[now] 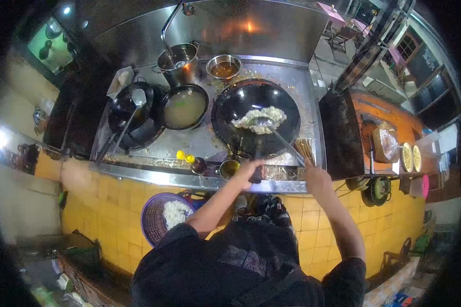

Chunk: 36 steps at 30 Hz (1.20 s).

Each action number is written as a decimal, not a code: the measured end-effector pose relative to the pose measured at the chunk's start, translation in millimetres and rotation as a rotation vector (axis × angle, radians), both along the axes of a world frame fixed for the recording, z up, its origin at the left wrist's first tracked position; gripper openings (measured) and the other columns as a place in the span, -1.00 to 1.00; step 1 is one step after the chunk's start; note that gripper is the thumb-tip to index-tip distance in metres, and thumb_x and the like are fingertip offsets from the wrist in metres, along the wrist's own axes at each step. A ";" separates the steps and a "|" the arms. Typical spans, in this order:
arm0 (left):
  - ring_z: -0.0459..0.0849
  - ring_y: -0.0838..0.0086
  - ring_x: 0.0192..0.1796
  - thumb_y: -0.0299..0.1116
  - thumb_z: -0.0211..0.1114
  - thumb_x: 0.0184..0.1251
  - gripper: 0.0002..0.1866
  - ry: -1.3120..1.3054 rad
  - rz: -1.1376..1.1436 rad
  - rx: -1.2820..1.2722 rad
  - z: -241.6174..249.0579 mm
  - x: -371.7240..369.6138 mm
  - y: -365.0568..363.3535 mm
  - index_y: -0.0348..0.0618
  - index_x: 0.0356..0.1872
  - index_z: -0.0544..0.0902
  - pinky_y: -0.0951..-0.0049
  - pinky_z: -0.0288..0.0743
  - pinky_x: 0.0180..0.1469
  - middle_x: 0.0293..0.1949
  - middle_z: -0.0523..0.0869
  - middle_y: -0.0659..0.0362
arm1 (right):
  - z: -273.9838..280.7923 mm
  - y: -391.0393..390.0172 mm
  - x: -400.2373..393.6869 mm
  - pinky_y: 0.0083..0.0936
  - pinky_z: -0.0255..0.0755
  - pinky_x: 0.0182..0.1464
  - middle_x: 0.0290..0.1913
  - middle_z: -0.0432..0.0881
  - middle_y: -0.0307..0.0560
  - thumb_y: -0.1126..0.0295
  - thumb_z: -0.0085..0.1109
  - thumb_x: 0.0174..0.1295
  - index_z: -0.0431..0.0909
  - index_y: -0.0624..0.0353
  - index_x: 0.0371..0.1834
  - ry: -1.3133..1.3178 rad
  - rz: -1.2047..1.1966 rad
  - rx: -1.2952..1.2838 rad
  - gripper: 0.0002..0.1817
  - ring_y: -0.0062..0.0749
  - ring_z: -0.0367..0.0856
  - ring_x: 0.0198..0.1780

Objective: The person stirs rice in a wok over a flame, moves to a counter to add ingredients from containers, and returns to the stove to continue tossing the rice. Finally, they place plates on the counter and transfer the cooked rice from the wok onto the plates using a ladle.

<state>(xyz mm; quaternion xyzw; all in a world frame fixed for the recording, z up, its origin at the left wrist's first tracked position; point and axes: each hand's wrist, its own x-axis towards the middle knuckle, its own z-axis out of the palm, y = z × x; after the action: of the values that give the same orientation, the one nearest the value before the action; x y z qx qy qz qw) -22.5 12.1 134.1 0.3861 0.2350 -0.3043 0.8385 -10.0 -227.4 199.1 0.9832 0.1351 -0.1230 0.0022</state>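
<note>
A large black wok [230, 100] sits on the steel stove, with pale fried food [271, 115] inside. My left hand [248, 175] is closed on the wok's dark handle [257, 173] at the stove's front edge. With my right hand [318, 181] I grip a metal ladle [289, 145], whose bowl rests in the food. Beside my left hand stands a metal cup [229, 169] of yellowish liquid, and left of it a dark bottle [198, 164] with a yellow cap. A bamboo brush [305, 149] lies close to my right hand.
At the left of the stove [161, 153] are a second wok [133, 135] with a spatula, a pan of cloudy liquid [184, 108], a tall pot [185, 74] and a sauce bowl [224, 67]. A purple basket [151, 225] with rice is below. An orange table [369, 105] stands right.
</note>
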 end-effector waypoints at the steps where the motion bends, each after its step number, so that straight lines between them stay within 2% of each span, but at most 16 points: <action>1: 0.46 0.54 -0.63 -0.28 0.14 0.19 -0.82 0.002 -0.022 -0.017 -2.3 -12.0 -3.4 -0.08 -0.55 0.46 0.48 0.43 -0.47 -0.65 0.49 0.24 | 0.5 0.0 2.0 -0.22 0.51 -0.42 -0.38 0.57 0.14 0.44 -0.10 0.16 0.21 0.07 0.24 -0.015 0.001 0.004 -0.50 0.00 0.60 -0.45; 5: 0.55 0.47 -0.59 -0.31 0.11 0.23 -0.80 0.035 -0.205 0.130 59.6 -72.7 -22.9 -0.18 -0.52 0.50 0.46 0.44 -0.53 -0.62 0.55 0.17 | 36.8 -4.4 -8.9 -0.17 0.48 -0.33 -0.39 0.54 0.18 0.37 -0.05 0.15 0.25 -0.03 0.23 -0.131 -0.110 0.066 -0.50 0.00 0.59 -0.38; 9: 0.52 0.51 -0.61 -0.41 0.15 0.19 -0.88 -0.114 0.037 0.122 -16.8 -29.6 -14.6 -0.21 -0.47 0.47 0.53 0.43 -0.58 -0.57 0.55 0.16 | 49.8 -5.5 -23.9 -0.15 0.44 -0.33 -0.34 0.53 0.11 0.38 0.03 0.10 0.26 -0.03 0.23 -0.072 -0.179 0.252 -0.46 0.02 0.54 -0.39; 11: 0.52 0.51 -0.59 -0.41 0.16 0.19 -0.87 -0.249 -0.013 0.277 -73.1 1.7 -3.2 -0.22 -0.48 0.45 0.49 0.42 -0.60 -0.57 0.53 0.17 | 21.0 11.1 -16.0 -0.19 0.46 -0.28 -0.18 0.51 0.24 0.50 0.00 0.08 0.14 -0.08 0.31 -0.163 -0.231 0.333 -0.35 0.05 0.56 -0.30; 14: 0.51 0.51 -0.59 -0.32 0.19 0.15 -0.79 -0.215 0.124 0.126 -101.4 18.6 -2.5 -0.25 -0.33 0.44 0.49 0.43 -0.52 -0.54 0.54 0.14 | -54.6 30.4 16.0 -0.20 0.48 -0.25 -0.14 0.48 0.25 0.46 -0.02 0.10 0.11 -0.01 0.32 -0.165 -0.187 0.253 -0.36 0.06 0.55 -0.26; 17: 0.54 0.51 -0.56 -0.34 0.20 0.16 -0.76 -0.156 0.100 0.219 -119.7 25.8 -8.8 -0.25 -0.24 0.43 0.48 0.46 -0.48 -0.48 0.58 0.10 | -75.4 32.9 36.0 -0.20 0.49 -0.21 -0.12 0.46 0.26 0.41 0.01 0.11 0.11 0.04 0.30 -0.095 -0.173 0.119 -0.38 0.05 0.55 -0.19; 19: 0.58 0.51 -0.47 -0.33 0.21 0.20 -0.74 -0.286 0.097 0.557 -148.0 31.4 -8.2 -0.21 -0.15 0.42 0.47 0.47 -0.48 -0.42 0.58 0.14 | -65.3 31.9 47.8 -0.21 0.50 -0.19 -0.13 0.48 0.27 0.41 0.04 0.10 0.12 0.05 0.30 -0.059 -0.182 0.105 -0.37 0.05 0.56 -0.17; 21: 0.59 0.48 -0.46 -0.27 0.21 0.22 -0.67 -0.279 0.076 0.518 -94.8 14.2 -7.9 -0.18 -0.06 0.40 0.44 0.50 -0.47 -0.38 0.60 0.14 | -42.1 23.1 44.7 -0.20 0.50 -0.18 -0.18 0.52 0.25 0.44 0.12 0.04 0.12 0.06 0.29 0.077 -0.225 0.243 -0.32 0.07 0.56 -0.17; 23: 0.61 0.47 -0.43 -0.19 0.20 0.23 -0.63 -0.334 -0.004 0.764 -79.2 -3.4 -5.9 -0.16 -0.04 0.40 0.48 0.53 -0.47 -0.34 0.61 0.15 | -63.7 23.4 33.6 -0.20 0.50 -0.20 -0.32 0.56 0.21 0.46 0.19 -0.02 0.15 0.15 0.25 -0.059 -0.252 0.313 -0.31 0.09 0.58 -0.23; 24: 0.61 0.49 -0.38 -0.11 0.18 0.24 -0.61 -0.152 0.046 0.507 -96.3 -13.3 -4.8 -0.16 -0.07 0.42 0.52 0.54 -0.45 -0.30 0.61 0.15 | -78.8 27.7 28.2 -0.14 0.46 -0.24 -0.38 0.55 0.27 0.49 0.08 0.03 0.14 0.18 0.26 -0.064 -0.304 0.430 -0.36 0.16 0.56 -0.29; 25: 0.61 0.49 -0.38 -0.11 0.18 0.24 -0.61 -0.153 0.031 0.511 -93.5 -21.7 -3.9 -0.16 -0.07 0.42 0.52 0.54 -0.45 -0.30 0.61 0.15 | -95.0 34.3 24.5 -0.08 0.43 -0.28 -0.43 0.54 0.34 0.52 -0.04 0.08 0.12 0.21 0.27 -0.070 -0.359 0.548 -0.40 0.24 0.54 -0.36; 27: 0.61 0.51 -0.34 -0.10 0.15 0.26 -0.63 -0.076 0.029 0.386 -79.2 -41.9 -5.3 -0.15 -0.06 0.44 0.54 0.54 -0.47 -0.27 0.61 0.16 | -117.9 46.8 22.8 -0.15 0.41 -0.47 -0.55 0.53 0.20 0.44 -0.01 0.15 0.27 0.22 0.11 -0.243 -0.307 0.595 -0.58 0.08 0.53 -0.52; 29: 0.61 0.52 -0.33 -0.11 0.15 0.27 -0.63 -0.072 -0.046 0.349 -80.0 -55.4 -2.1 -0.15 -0.06 0.44 0.53 0.54 -0.44 -0.26 0.61 0.16 | -108.9 50.0 39.1 -0.42 0.27 -0.66 -0.63 0.42 -0.05 0.36 -0.01 0.22 0.35 0.15 -0.18 0.762 -0.838 1.473 -0.83 -0.32 0.41 -0.65; 30: 0.61 0.53 -0.33 -0.11 0.14 0.27 -0.63 -0.067 -0.112 0.312 -80.7 -63.0 0.2 -0.16 -0.06 0.44 0.53 0.54 -0.42 -0.25 0.61 0.16 | -97.0 46.1 39.0 -0.64 0.09 -0.70 -0.64 0.31 -0.23 0.30 -0.03 0.26 0.28 0.06 -0.37 0.921 -0.867 1.669 -0.86 -0.61 0.22 -0.69; 33: 0.61 0.53 -0.32 -0.13 0.15 0.27 -0.65 -0.027 -0.153 0.265 -72.7 -81.1 2.3 -0.17 -0.08 0.46 0.54 0.52 -0.34 -0.25 0.61 0.16 | -103.4 40.0 24.1 -0.59 0.12 -0.70 -0.59 0.34 -0.23 0.33 -0.04 0.26 0.27 0.06 -0.31 1.098 -0.897 1.860 -0.89 -0.61 0.21 -0.71; 36: 0.61 0.51 -0.33 -0.15 0.13 0.29 -0.67 -0.035 -0.183 0.285 -75.2 -87.9 -5.0 -0.19 -0.10 0.48 0.54 0.49 -0.31 -0.25 0.62 0.16 | -60.1 46.3 4.6 -0.65 0.11 -0.71 -0.60 0.34 -0.24 0.27 -0.07 0.29 0.27 0.05 -0.30 1.020 -0.914 1.712 -0.87 -0.62 0.22 -0.71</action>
<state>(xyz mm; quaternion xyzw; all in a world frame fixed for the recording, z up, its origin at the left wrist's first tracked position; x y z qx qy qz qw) -110.4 7.1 58.9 0.5261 0.2249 -0.3362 0.7480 -5.4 -181.2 139.0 0.4502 -0.2164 -0.3701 -0.7833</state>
